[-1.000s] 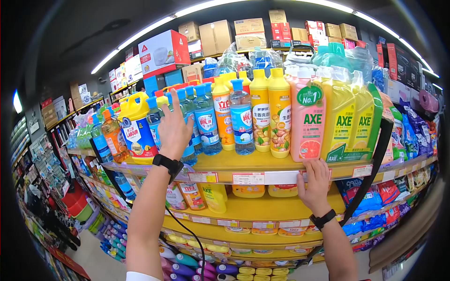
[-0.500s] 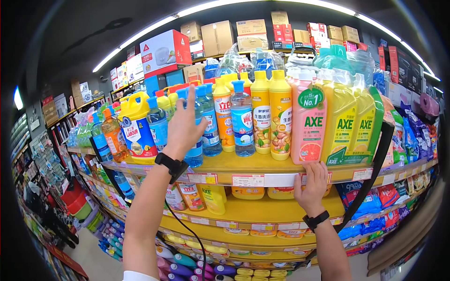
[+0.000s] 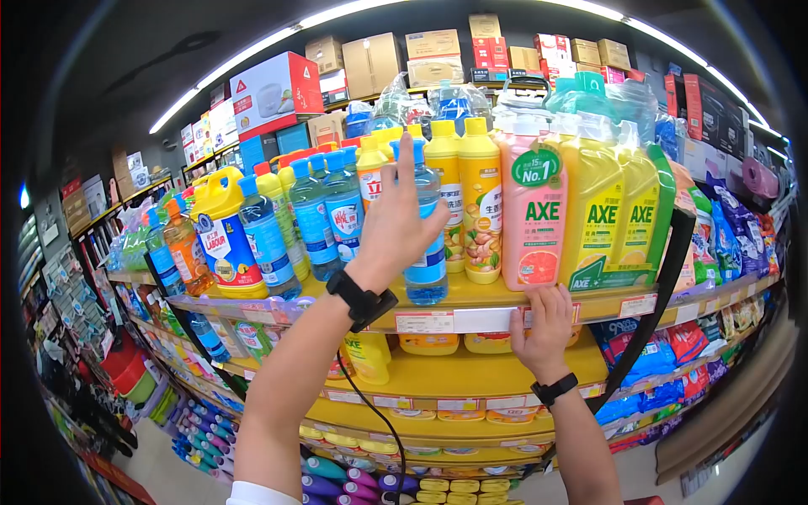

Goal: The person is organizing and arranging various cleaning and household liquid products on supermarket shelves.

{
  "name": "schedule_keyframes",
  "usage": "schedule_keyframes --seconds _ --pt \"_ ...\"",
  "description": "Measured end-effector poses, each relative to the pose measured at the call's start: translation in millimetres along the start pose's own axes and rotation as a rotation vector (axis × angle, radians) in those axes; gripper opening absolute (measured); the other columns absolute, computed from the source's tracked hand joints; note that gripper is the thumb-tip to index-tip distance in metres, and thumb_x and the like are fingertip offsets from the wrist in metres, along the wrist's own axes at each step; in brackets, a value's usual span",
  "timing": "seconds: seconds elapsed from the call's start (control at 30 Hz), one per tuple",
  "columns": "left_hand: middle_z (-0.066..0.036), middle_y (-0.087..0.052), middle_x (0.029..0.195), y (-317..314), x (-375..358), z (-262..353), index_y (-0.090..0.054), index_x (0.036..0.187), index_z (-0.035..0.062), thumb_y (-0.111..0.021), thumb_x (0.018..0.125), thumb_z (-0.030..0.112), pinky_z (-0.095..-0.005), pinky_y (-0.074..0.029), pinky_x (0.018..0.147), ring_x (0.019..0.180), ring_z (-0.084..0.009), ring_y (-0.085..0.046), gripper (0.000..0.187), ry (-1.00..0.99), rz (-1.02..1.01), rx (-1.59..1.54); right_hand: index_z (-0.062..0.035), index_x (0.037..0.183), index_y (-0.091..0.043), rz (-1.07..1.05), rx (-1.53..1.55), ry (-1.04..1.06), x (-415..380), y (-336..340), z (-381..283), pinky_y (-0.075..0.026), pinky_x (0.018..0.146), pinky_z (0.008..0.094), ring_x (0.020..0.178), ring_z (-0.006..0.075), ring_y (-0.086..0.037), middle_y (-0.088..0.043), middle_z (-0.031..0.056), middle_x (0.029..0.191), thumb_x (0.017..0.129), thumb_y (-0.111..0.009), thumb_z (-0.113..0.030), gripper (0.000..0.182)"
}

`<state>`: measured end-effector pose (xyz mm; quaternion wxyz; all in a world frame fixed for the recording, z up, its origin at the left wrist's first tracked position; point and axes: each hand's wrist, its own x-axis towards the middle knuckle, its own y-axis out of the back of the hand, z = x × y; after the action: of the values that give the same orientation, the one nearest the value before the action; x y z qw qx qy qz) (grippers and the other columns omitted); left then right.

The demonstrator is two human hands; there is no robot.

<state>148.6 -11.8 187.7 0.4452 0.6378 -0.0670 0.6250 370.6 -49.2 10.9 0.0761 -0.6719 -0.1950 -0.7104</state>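
My left hand [image 3: 397,225] is raised with its fingers spread, palm against a clear bottle with a blue label and cap [image 3: 427,273] on the top yellow shelf [image 3: 459,296]. Its index finger points up past the bottle's neck, and nothing is gripped. My right hand [image 3: 545,324] rests on the shelf's front price rail [image 3: 454,321], below a pink AXE bottle [image 3: 534,210]. Both wrists wear black bands. Orange-yellow dish soap bottles [image 3: 471,198] stand between the two hands.
Yellow AXE bottles [image 3: 602,210] fill the shelf's right end, with blue bottles [image 3: 324,219] and a yellow LABOUR jug [image 3: 220,240] to the left. Cardboard boxes [image 3: 370,63] sit on top. A black strap [image 3: 665,278] hangs at the right. More bottles line the lower shelves [image 3: 438,374].
My left hand has swept right along the shelf, from the blue bottles at the left to the clear bottle near the middle. My right hand has stayed on the shelf edge.
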Motion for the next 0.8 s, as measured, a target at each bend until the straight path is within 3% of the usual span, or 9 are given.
schedule_keyframes --seconds 0.17,0.37,0.43,0.53,0.7,0.8 --pt "-0.032 -0.042 0.129 -18 4 15 -0.005 0.152 0.0033 -0.066 0.082 0.025 -0.0509 -0.048 0.091 0.113 -0.0507 -0.051 0.096 0.011 -0.021 -0.03 0.002 0.11 -0.06 -0.001 0.017 0.003 2 3 -1 -0.037 0.104 0.0502 0.111 0.0335 -0.053 -0.059 0.0156 0.11 0.08 -0.068 -0.017 0.036" --pt "-0.033 -0.031 0.146 -51 5 -1 -0.014 0.148 -0.0083 -0.067 0.085 0.03 -0.0456 -0.029 0.112 0.136 -0.0447 -0.032 0.091 -0.125 0.172 0.026 0.0009 0.11 -0.061 -0.086 0.093 -0.027 7 18 -3 -0.037 0.106 0.049 0.114 0.0324 -0.052 -0.057 0.0154 0.114 0.079 -0.069 -0.015 0.036" --pt "-0.032 -0.032 0.146 -50 3 1 -0.019 0.146 -0.0107 -0.066 0.086 0.032 -0.0433 -0.026 0.114 0.137 -0.0418 -0.033 0.087 -0.085 0.164 0.057 0.0 0.109 -0.061 -0.111 0.065 -0.009 7 33 5 -0.036 0.106 0.049 0.115 0.0322 -0.051 -0.056 0.0153 0.117 0.079 -0.069 -0.015 0.035" --pt "-0.031 -0.038 0.141 -54 4 -3 -0.026 0.143 -0.0107 -0.065 0.087 0.034 -0.043 -0.031 0.111 0.133 -0.0417 -0.038 0.082 -0.095 0.192 0.094 -0.0022 0.112 -0.06 -0.038 -0.025 0.043 4 57 35 -0.037 0.104 0.0485 0.116 0.0343 -0.05 -0.054 0.0155 0.12 0.079 -0.068 -0.014 0.036" --pt "-0.03 -0.044 0.136 -55 3 -2 -0.03 0.139 -0.0109 -0.065 0.087 0.034 -0.0431 -0.035 0.106 0.127 -0.0412 -0.043 0.077 -0.086 0.225 0.118 -0.0012 0.114 -0.057 0.188 -0.304 -0.131 23 105 109 -0.037 0.101 0.0487 0.119 0.0387 -0.046 -0.051 0.0177 0.127 0.083 -0.065 -0.013 0.033" --pt "-0.03 -0.042 0.138 -69 3 -17 -0.033 0.139 -0.0099 -0.065 0.087 0.039 -0.0454 -0.035 0.108 0.129 -0.0419 -0.041 0.078 -0.169 0.267 0.131 0.0012 0.122 -0.052 0.32 -0.446 -0.137 44 115 151 -0.037 0.101 0.0454 0.117 0.0384 -0.049 -0.053 0.0217 0.125 0.085 -0.065 -0.014 0.042"
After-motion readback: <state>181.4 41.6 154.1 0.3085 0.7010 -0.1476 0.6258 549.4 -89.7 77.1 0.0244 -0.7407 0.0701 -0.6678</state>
